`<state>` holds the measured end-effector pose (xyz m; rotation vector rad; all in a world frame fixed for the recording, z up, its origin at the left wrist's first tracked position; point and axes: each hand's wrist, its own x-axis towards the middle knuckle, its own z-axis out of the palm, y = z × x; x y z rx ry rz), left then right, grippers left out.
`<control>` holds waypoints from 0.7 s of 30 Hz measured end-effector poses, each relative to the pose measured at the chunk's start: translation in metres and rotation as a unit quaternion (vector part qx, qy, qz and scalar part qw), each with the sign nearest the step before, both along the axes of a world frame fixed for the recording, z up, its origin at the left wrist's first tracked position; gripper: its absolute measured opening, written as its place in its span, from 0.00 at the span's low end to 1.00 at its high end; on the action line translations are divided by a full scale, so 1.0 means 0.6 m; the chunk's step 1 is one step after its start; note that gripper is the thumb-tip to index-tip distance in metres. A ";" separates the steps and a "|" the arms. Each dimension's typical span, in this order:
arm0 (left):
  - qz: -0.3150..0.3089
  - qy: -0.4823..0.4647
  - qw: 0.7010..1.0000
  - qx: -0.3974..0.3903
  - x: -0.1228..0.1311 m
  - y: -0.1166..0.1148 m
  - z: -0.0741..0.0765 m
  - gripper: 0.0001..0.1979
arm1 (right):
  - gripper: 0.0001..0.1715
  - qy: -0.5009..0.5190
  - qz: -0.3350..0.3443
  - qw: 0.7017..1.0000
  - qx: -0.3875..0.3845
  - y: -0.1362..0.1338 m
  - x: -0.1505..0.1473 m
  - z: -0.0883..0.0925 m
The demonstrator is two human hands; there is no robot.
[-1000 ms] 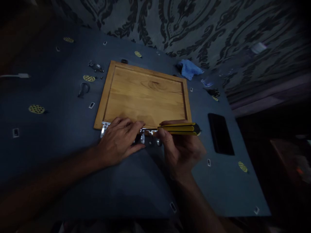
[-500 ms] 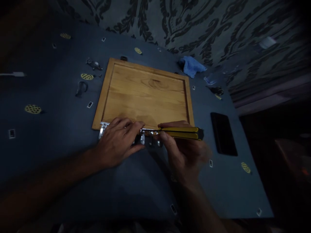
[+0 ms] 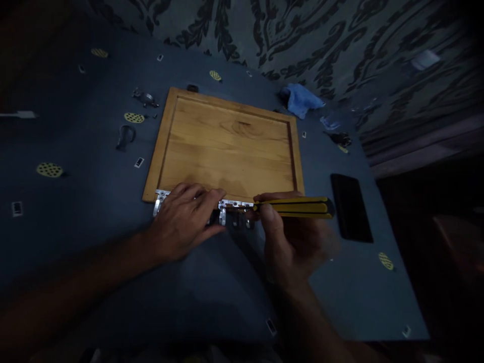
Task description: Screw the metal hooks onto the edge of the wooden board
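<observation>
A wooden panel (image 3: pixel 227 146) with a raised frame lies flat on the table. Along its near edge runs a silver metal hook rail (image 3: pixel 236 204) with curved parts hanging toward me. My left hand (image 3: pixel 185 217) lies over the rail and covers its middle, fingers together on the panel edge and thumb below. In my right hand (image 3: pixel 289 237) is a yellow-and-black screwdriver (image 3: pixel 302 207), nearly level. Its thin shaft points left to the rail close to my left fingertips. Whether its tip sits in a screw is too small to tell.
Left of the panel lie a metal clamp-like piece (image 3: pixel 145 97) and a curved dark piece (image 3: pixel 125 137). A blue cloth (image 3: pixel 301 100) is at the back right, a black phone (image 3: pixel 351 207) to the right. The table's right edge (image 3: pixel 401 237) drops into darkness.
My right hand and the screwdriver have shifted to the right, baring more of the rail. My left hand stays in place on the rail.
</observation>
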<state>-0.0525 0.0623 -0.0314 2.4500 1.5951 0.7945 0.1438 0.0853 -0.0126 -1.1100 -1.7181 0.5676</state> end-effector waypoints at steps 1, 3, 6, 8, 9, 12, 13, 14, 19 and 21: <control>-0.001 0.000 1.000 -0.001 0.000 0.000 0.000 0.22 | 0.03 0.003 0.000 1.000 -0.002 0.000 -0.001 0.000; -0.004 -0.001 1.000 0.001 0.000 0.000 0.000 0.22 | 0.03 0.011 0.001 1.000 -0.001 0.000 -0.002 0.001; -0.008 -0.004 1.000 0.011 -0.001 0.000 0.001 0.22 | 0.05 0.017 0.009 1.000 0.020 0.002 -0.005 0.000; -0.010 -0.004 1.000 0.014 -0.001 0.000 0.001 0.23 | 0.06 0.017 0.017 0.999 0.026 0.003 -0.005 0.000; -0.011 -0.003 1.000 0.013 -0.001 0.000 0.001 0.23 | 0.06 0.018 0.023 0.999 0.028 0.003 -0.006 0.000; -0.011 -0.003 1.000 0.007 -0.001 0.001 0.000 0.22 | 0.07 0.009 0.049 0.998 0.045 0.003 -0.007 0.006; -0.011 -0.004 1.000 0.007 -0.001 0.001 -0.001 0.22 | 0.08 0.003 0.060 0.997 0.050 0.002 -0.008 0.010; -0.011 -0.006 1.000 0.008 -0.001 0.001 -0.002 0.22 | 0.09 -0.001 0.070 0.996 0.054 0.002 -0.009 0.014; -0.012 -0.008 1.000 0.015 -0.002 0.001 -0.006 0.21 | 0.08 -0.027 0.128 0.991 0.042 0.004 -0.008 0.030; -0.012 -0.007 1.000 0.018 -0.002 0.001 -0.005 0.21 | 0.08 -0.027 0.133 0.990 0.029 0.004 -0.005 0.029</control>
